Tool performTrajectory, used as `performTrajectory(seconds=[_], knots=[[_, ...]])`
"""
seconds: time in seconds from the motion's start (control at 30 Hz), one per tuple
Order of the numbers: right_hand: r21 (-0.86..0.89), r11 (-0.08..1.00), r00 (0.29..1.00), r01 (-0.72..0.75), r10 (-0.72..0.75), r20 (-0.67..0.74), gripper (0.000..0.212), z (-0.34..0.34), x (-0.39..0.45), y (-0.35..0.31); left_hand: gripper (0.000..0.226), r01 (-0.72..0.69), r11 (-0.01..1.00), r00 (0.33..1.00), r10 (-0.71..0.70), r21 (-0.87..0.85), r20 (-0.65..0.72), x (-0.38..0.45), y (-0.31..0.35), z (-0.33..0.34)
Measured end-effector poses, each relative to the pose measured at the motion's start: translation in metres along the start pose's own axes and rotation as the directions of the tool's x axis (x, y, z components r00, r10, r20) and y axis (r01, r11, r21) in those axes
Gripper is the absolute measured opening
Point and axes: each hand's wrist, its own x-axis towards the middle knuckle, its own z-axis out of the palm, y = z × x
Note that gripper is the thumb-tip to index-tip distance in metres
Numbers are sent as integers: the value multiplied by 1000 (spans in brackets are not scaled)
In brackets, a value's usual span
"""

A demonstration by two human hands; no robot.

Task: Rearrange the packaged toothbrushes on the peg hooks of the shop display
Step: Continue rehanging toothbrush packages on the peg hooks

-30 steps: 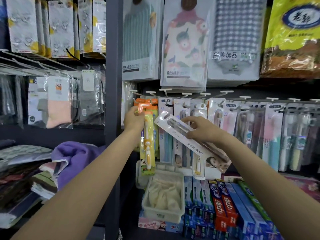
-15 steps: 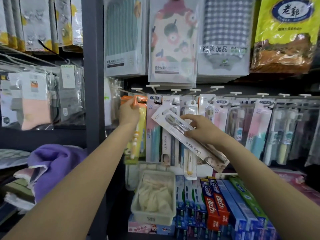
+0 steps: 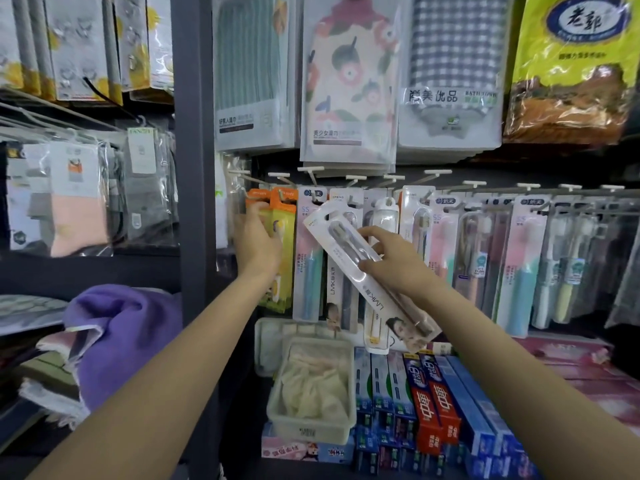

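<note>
Since a second ago the left hand (image 3: 255,241) had lifted the orange pack (image 3: 281,216) from a tilted hang below the hooks up to the hook (image 3: 281,177) at the left end of the row, and the view had swung a little rightward. That hand's fingers curled around the pack's left edge just under its orange header, and the header sat at the level of the hook; whether the hole was threaded on, I could not tell. A second orange-topped pack hung just behind it.

The right hand (image 3: 398,261) pinched a white pack (image 3: 349,261) between thumb and fingers at about its middle. That pack lay tilted, top end up and to the left, bottom end down to the right, in front of the hanging packs and off any hook. More toothbrush packs (image 3: 519,265) hung in a row to the right.

Below stood a bin (image 3: 308,427) with pale cloth in it, and toothpaste boxes (image 3: 436,407) just beside it. Purple cloth (image 3: 121,337) lay on the shelf at left.
</note>
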Motion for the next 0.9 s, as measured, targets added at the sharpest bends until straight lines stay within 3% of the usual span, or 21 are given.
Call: performTrajectory(seconds=[0.13,0.23,0.37,0.53,0.7,0.83,0.9], knots=[[-59,997,999,46,-46,-3,46,17,4,-9,39,-24,999,1000,25,-30,15,-10,-6,2],[-24,999,995,40,-42,-90,47,29,11,-20,40,-18,999,1000,19,-35,23,-16,-7,-1],[104,994,967,-25,51,-251,39,45,15,-32,38,1,998,999,1,-68,35,-22,-11,-5],[398,909,945,-124,231,-232,35,70,12,-37,33,-33,996,996,40,-86,80,-28,-15,-11],[204,968,965,-147,185,-184,32,80,-1,-22,34,-67,995,992,75,-75,105,-37,-18,-14],[14,999,912,34,-25,-410,26,57,-28,7,34,-71,995,990,79,-72,113,-43,-18,-11],[23,1000,855,-1,13,-518,22,39,-34,27,33,-102,993,989,108,-61,105,-48,-13,-6]])
